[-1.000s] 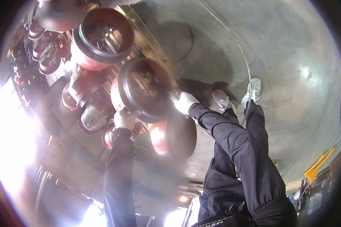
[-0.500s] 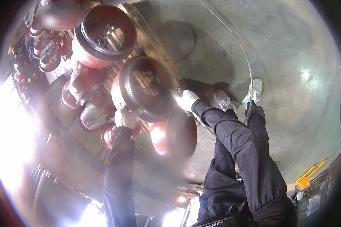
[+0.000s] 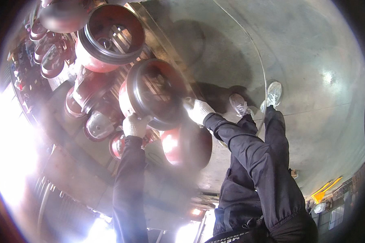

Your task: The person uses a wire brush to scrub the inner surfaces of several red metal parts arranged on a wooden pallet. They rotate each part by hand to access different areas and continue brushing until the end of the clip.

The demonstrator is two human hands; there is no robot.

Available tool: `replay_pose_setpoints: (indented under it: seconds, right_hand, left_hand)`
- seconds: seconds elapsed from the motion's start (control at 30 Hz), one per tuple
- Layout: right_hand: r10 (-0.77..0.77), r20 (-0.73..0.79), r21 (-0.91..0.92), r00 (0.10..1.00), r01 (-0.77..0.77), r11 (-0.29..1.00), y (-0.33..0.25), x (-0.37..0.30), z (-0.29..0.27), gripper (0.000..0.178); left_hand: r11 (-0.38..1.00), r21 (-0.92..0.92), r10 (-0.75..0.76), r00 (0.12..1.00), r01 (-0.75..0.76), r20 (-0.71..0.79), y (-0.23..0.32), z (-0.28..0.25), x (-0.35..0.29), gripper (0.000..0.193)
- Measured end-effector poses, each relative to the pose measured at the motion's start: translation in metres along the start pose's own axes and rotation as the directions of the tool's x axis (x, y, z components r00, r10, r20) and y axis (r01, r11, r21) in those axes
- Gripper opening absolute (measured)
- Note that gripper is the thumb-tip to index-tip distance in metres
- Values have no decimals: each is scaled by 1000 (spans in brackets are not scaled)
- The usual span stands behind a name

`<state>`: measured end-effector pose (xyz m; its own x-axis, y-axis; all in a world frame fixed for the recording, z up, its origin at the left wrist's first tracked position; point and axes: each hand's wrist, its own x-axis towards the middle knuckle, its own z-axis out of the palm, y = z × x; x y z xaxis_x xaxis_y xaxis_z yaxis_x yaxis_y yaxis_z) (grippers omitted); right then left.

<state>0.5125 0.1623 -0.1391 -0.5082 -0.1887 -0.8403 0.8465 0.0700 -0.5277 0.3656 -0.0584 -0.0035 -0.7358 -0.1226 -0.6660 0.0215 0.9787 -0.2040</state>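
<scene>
– From the left: holding what?
– Clasping the lower edge of a hollow red drum (image 3: 136, 97), above a wooden pallet (image 3: 162, 44), with the gloved left hand (image 3: 136, 124).
– Farther right?
– Near the drum's right rim with the curled, gloved right hand (image 3: 198, 110); impossible to tell whether pinching anything.
– In which step?
– Probably steadying the drum; likely calling next for a firm left grip.
– Hard to make out?
– Blurred at the right fingertips; shadowed inside.

This is looking like an industrial workshop: red metal housings (image 3: 138, 97) are crowding slatted wood (image 3: 160, 38) toward eleven o'clock, a grey floor (image 3: 308, 60) is spreading toward two, a hose or cable (image 3: 265, 75) is crossing it, yellow equipment (image 3: 319, 197) is standing toward four.
</scene>
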Motion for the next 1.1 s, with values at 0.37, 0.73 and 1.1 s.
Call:
replay_pose_setpoints:
  seconds: [0.37, 0.73, 1.1]
  right_hand:
    - [24, 16, 47, 1000, -25, 999, -21, -12, -23, 41]
    - [54, 78, 0, 996, -54, 999, -24, -5, -26, 47]
    - [-50, 58, -71, 997, 54, 996, -4, -20, -24, 45]
  left_hand:
    - [999, 6, 31, 999, -32, 25, 2, -4, -1, 67]
    - [999, 36, -1, 1000, 0, 19, 2, -2, 0, 66]
    - [1000, -17, -3, 999, 3, 37, 11, -9, -4, 64]
